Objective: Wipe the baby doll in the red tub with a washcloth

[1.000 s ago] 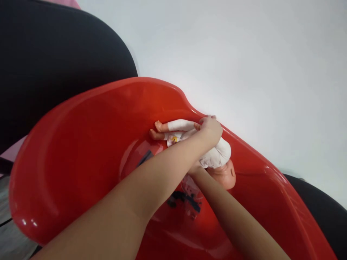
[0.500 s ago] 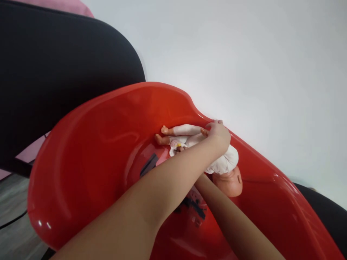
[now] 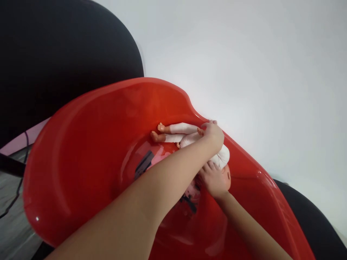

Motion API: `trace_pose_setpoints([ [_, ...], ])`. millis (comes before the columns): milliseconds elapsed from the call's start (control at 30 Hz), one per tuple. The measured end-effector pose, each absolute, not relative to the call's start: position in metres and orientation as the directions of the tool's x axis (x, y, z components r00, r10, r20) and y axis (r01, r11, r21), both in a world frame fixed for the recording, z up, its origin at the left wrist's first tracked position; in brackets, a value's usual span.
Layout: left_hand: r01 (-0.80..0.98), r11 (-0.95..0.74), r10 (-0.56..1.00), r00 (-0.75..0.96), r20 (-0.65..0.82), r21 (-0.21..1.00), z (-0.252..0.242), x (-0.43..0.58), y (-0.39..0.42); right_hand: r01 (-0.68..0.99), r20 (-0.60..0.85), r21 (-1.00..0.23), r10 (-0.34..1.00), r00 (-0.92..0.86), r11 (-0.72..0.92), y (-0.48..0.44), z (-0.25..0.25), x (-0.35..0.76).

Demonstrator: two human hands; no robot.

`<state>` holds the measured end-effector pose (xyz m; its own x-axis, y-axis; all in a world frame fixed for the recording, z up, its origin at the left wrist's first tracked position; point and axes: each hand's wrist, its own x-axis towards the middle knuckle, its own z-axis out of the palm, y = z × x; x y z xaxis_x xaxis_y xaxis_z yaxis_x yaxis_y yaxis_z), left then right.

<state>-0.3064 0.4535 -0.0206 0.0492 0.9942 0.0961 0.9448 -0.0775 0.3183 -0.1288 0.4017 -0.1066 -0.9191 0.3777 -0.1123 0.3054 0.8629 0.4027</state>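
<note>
A baby doll [image 3: 184, 128] in white clothing lies along the far inner side of a red plastic baby bathtub [image 3: 81, 144], bare feet to the left and head to the right. My left hand [image 3: 214, 135] is closed over the doll's middle, its fingertips near the tub's far rim. Just below it, my right hand [image 3: 214, 177] is curled against the doll's shoulder and neck, covering much of its head. My left forearm crosses over the tub and hides part of the doll. Whether the right fingers also pinch cloth is hidden.
A pink and dark printed picture [image 3: 146, 162] marks the tub floor. Behind the tub stands a white wall [image 3: 244, 65]. A black rounded panel [image 3: 62, 54] is at the upper left, another black surface [image 3: 306, 213] at the right. A dark cable [image 3: 17, 195] hangs at the left.
My right hand has moved from under my left forearm to the doll's shoulder and head. A white patterned cloth near the doll's legs is out of sight now. The left hand keeps its place.
</note>
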Motion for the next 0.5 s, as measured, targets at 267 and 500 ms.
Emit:
trace_pose_setpoints([
  [267, 0.957, -0.076, 0.995, 0.054, 0.086, 0.281, -0.019, -0.310, 0.449, 0.438, 0.156, 0.468, 0.416, -0.896, 0.768, 0.405, -0.040, -0.078],
  [500, 0.951, -0.070, 0.995, 0.045, 0.091, 0.300, -0.024, -0.309, 0.453, 0.522, 0.095, 0.465, 0.546, -0.832, 0.715, 0.391, -0.086, -0.088],
])
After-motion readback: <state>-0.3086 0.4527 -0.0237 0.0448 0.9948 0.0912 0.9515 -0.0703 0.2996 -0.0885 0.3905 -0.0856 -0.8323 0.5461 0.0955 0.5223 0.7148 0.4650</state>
